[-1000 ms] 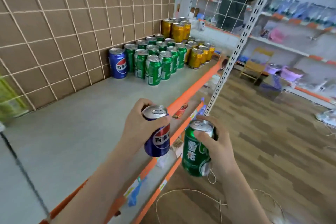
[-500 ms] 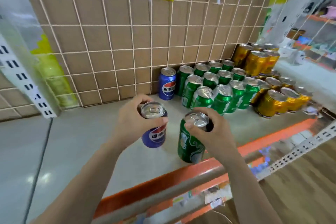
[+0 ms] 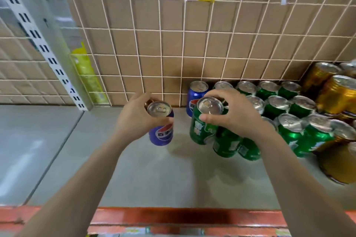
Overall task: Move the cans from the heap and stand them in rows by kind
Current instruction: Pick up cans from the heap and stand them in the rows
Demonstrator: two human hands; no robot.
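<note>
My left hand (image 3: 133,119) grips a blue cola can (image 3: 161,128) upright over the grey shelf (image 3: 134,175), in front of another blue can (image 3: 195,96) that stands against the back wall. My right hand (image 3: 235,113) holds a green can (image 3: 202,127) by its upper rim, at the left front of the rows of green cans (image 3: 289,113). Whether either held can touches the shelf I cannot tell. Gold cans (image 3: 339,94) stand to the right of the green ones.
A brown tiled back panel (image 3: 173,44) closes the shelf behind. A white slotted upright (image 3: 44,48) stands at the left. The orange shelf edge (image 3: 192,217) runs along the front. Bare shelf surface lies to the left of the blue cans.
Both hands moved forward over the shelf with their cans, towards the standing rows. The view has swung from the aisle to face the back wall squarely.
</note>
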